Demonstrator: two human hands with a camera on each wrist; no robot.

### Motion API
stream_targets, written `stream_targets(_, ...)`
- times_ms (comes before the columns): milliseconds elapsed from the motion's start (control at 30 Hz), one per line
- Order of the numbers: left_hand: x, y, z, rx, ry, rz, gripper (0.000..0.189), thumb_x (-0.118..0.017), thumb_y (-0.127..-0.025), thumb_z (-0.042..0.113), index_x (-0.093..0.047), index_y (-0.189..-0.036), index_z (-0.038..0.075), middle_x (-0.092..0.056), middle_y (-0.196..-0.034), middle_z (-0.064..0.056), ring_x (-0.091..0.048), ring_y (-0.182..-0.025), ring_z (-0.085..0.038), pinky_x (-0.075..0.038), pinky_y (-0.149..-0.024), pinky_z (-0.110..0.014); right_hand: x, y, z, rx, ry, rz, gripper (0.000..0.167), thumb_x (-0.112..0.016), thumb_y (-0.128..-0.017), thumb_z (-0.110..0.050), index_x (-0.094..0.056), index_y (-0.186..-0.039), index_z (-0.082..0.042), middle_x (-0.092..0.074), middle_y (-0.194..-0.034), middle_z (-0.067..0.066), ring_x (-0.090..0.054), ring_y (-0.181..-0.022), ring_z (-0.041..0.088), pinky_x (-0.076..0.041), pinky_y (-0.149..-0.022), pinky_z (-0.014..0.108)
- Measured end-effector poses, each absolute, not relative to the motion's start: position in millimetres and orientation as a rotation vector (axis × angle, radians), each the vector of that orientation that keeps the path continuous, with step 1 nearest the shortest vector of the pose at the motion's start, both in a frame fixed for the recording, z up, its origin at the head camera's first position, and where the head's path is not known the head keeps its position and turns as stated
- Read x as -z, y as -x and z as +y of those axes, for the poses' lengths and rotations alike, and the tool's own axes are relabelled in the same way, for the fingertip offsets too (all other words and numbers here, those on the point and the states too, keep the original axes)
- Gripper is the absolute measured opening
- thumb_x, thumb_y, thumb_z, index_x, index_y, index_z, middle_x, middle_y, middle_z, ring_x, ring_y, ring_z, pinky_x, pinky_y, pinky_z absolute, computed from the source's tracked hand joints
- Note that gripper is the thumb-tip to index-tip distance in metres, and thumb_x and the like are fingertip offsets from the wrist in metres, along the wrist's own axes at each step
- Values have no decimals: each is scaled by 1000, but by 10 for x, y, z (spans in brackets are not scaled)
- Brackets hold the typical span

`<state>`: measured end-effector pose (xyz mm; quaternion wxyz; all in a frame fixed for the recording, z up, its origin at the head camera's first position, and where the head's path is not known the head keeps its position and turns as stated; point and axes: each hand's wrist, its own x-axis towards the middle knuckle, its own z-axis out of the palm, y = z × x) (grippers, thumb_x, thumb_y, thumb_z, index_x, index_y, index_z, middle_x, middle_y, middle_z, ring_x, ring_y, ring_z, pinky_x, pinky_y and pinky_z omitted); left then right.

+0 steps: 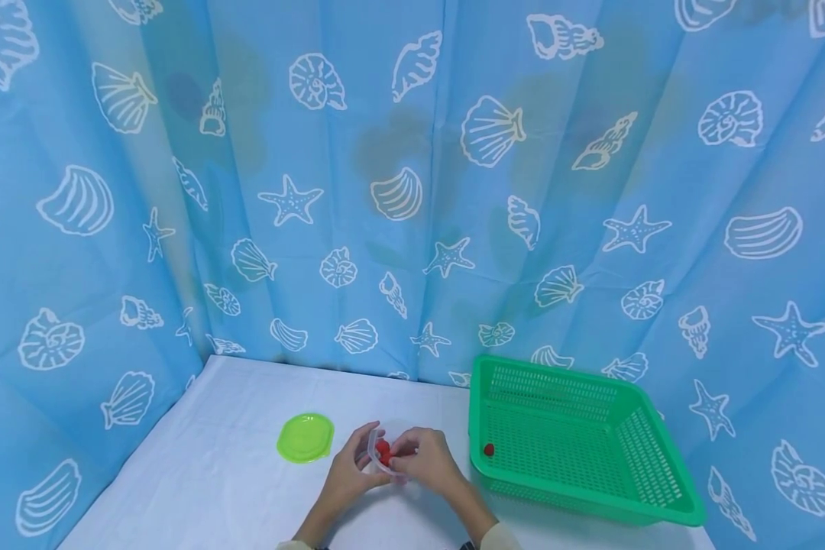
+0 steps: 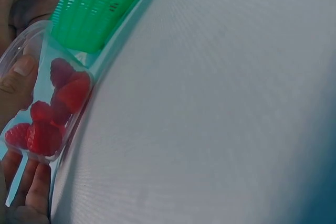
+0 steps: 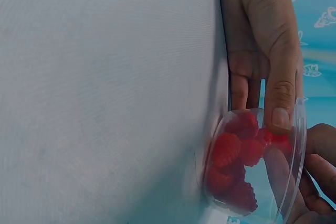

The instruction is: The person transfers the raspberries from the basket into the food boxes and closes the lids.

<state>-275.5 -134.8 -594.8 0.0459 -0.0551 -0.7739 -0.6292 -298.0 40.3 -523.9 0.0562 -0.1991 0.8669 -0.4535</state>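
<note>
My left hand [image 1: 351, 470] grips a clear plastic tub [image 3: 294, 182] from its left side, thumb [image 2: 16, 85] on the near wall and fingers [image 2: 37, 187] round the far side. Inside lie several red raspberries [image 2: 44, 137], bunched toward the bottom. My right hand [image 1: 429, 458] reaches over the rim from the right. Its thumb and fingertips pinch a raspberry [image 3: 282, 142] inside the tub, partly hidden by the fingers. The tub stands tilted low over the white table [image 1: 206, 458].
A yellow-green lid [image 1: 305, 438] lies on the table left of my hands. To the right stands a green plastic basket [image 1: 481, 412] with one red raspberry [image 1: 489, 450] near its left wall. A blue shell-print curtain [image 1: 357, 290] surrounds the table at the back and sides.
</note>
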Motion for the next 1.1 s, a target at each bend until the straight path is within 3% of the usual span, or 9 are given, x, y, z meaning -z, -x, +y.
stream_targets(367,5946,2765,-1344,1914,175,-2349,93,-88,-67,42,-42,-145,20,-52,-142,-5,-42,-135,-33,-41,-105,-48,5185,3011,443,1395,638,2644,9,-79,-81,-14,-73,-86,-18,-68,-84,-10,-64,-82,10,-59,-72,27)
stream_targets(567,5946,2766,-1330,1913,159,-2348,92,-89,-68,34,-42,-145,19,-53,-140,-5,-44,-134,-33,-41,-104,-48,4740,3045,613,1513,632,2701,10,-76,-86,-20,-73,-95,-23,-69,-94,-10,-68,-93,13,-59,-80,32)
stream_targets(833,5952,2794,-1325,1898,141,-2372,92,-90,-67,35,-43,-145,18,-54,-140,-6,-42,-135,-36,-41,-104,-49,4089,3527,1238,1642,705,2762,13,-76,-86,-17,-74,-95,-9,-72,-92,2,-68,-88,18,-58,-76,33)
stream_targets(1100,5977,2794,-1329,1888,145,-2374,94,-90,-66,37,-43,-145,18,-54,-139,-6,-44,-133,-35,-41,-104,-48,4363,3940,1885,1455,493,2573,26,-70,-90,-13,-69,-107,6,-70,-100,17,-66,-93,34,-58,-78,40)
